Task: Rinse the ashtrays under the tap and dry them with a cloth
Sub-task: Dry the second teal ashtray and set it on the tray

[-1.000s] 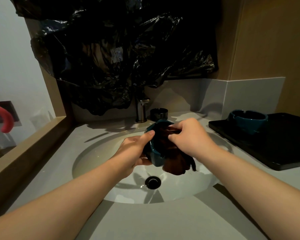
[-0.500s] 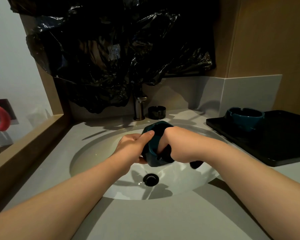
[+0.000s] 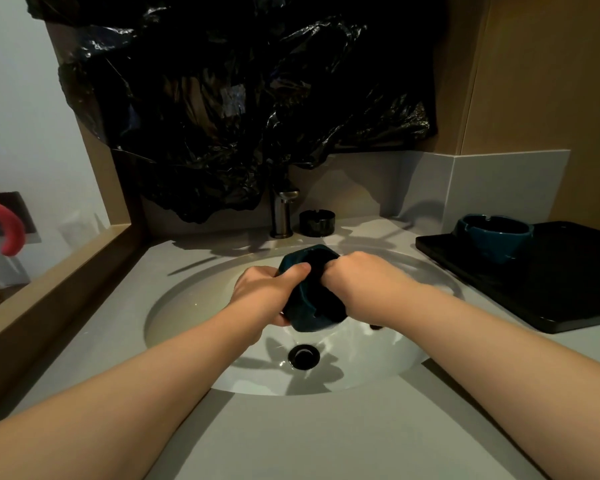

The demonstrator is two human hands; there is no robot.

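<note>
Over the white sink basin my left hand grips a teal ashtray, tilted on its side, thumb along its rim. My right hand is pushed into the ashtray's bowl with a dark cloth bunched in its fingers; most of the cloth is hidden. A second teal ashtray sits on a black tray at the right. A small black ashtray stands beside the metal tap.
A black plastic bag covers the wall above the tap. The drain lies below my hands. A wooden ledge borders the counter on the left, with a pink curved object beyond it.
My right hand has pushed the cloth deeper into the ashtray; the hanging part seen a second ago is now tucked in. The ashtray has turned slightly in my left hand.
</note>
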